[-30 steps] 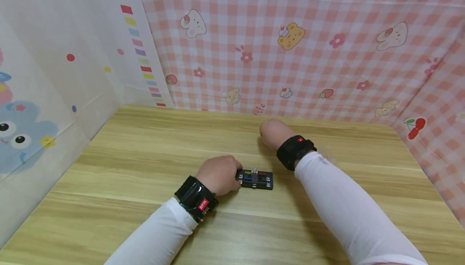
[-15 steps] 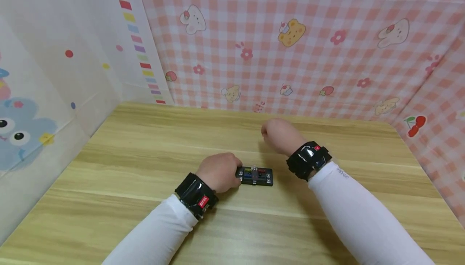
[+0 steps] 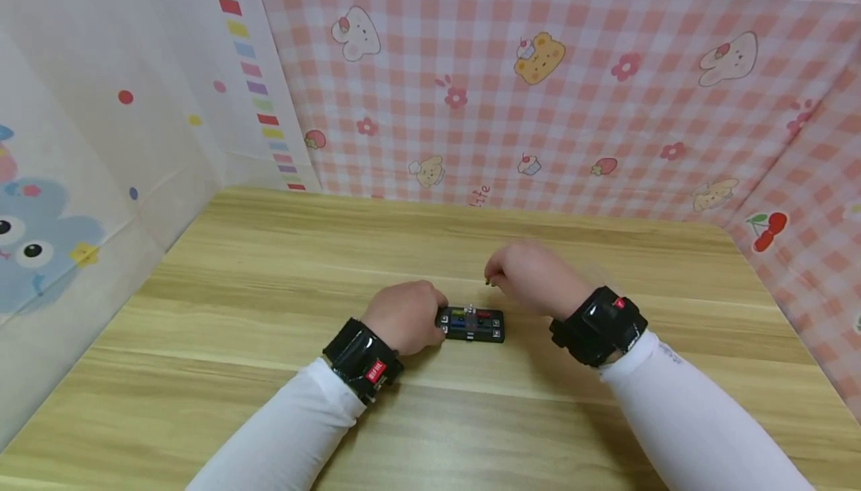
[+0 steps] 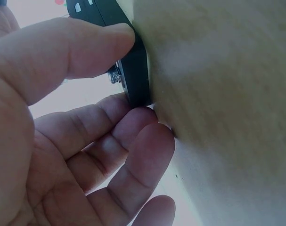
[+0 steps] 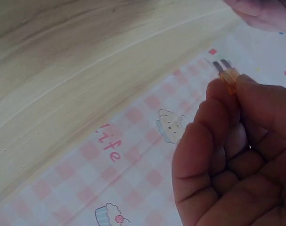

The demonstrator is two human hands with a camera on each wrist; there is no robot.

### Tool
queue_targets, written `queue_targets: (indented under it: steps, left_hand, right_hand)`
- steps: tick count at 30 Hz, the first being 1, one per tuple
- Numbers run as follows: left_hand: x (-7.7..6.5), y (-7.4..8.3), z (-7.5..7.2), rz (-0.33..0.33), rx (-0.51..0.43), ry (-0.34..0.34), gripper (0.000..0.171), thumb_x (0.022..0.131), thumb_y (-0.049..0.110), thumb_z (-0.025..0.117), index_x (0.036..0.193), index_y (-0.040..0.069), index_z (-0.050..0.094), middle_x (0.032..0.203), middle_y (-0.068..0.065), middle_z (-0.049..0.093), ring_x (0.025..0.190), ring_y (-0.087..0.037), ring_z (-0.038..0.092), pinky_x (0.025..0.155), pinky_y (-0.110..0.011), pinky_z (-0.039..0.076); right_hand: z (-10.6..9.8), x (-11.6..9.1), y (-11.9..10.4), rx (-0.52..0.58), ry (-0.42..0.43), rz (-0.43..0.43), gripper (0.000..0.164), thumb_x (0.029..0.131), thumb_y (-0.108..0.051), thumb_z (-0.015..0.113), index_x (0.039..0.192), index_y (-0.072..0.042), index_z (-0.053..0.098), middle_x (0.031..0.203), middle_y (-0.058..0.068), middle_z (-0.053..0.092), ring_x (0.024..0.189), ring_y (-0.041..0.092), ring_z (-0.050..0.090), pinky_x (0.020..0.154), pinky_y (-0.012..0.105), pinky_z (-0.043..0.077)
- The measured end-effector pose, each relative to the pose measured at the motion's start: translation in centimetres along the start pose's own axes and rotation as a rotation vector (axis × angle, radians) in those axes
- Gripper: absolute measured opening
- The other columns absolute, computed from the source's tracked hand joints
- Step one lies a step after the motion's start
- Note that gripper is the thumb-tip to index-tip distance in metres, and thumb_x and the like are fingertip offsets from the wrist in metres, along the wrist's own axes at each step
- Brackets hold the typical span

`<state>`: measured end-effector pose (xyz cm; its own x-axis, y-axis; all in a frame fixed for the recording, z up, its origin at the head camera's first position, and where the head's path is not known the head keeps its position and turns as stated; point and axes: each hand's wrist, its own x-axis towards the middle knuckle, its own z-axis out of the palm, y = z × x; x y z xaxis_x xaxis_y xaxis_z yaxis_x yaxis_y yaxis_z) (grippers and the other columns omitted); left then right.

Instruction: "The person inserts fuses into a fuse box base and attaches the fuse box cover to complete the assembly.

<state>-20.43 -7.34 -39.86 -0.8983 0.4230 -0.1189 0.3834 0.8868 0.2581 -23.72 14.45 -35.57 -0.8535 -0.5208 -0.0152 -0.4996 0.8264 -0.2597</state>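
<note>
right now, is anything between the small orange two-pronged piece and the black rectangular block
Nothing visible stands between the orange piece and the black block; the left hand grips its left end.

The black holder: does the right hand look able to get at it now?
Probably yes: nothing shows between the right hand and the black holder, and the left hand grips only the holder's left end. But the right hand pinches an orange pronged piece.

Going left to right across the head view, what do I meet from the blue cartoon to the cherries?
Blue cartoon, left wristband, left hand, black block, right hand, right wristband, cherries.
</note>
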Motion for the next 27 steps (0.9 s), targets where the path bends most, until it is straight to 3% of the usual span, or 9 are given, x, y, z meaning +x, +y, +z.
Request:
queue_targets:
  steps: [11, 27]
  left_hand:
    - [0.0, -0.1, 0.1, 0.001, 0.006, 0.001, 0.023, 0.081, 0.031, 0.088, 0.098, 0.018, 0.078, 0.085, 0.005, 0.066, 0.071, -0.015, 0.058, 0.062, -0.034, 0.046]
    - [0.0, 0.0, 0.0, 0.008, 0.015, 0.010, 0.020, 0.081, 0.030, 0.088, 0.093, 0.020, 0.076, 0.083, 0.005, 0.065, 0.069, -0.015, 0.057, 0.061, -0.034, 0.045]
  right_hand:
    - [-0.2, -1.4, -0.7, 0.028, -0.059, -0.050, 0.013, 0.099, -0.007, 0.069, 0.102, -0.011, 0.081, 0.097, 0.000, 0.079, 0.088, 0.012, 0.071, 0.083, 0.038, 0.061]
    - [0.3, -2.2, -1.9, 0.029, -0.130, -0.080, 0.012, 0.098, -0.010, 0.072, 0.093, -0.016, 0.081, 0.088, -0.006, 0.075, 0.076, 0.008, 0.060, 0.073, 0.030, 0.055]
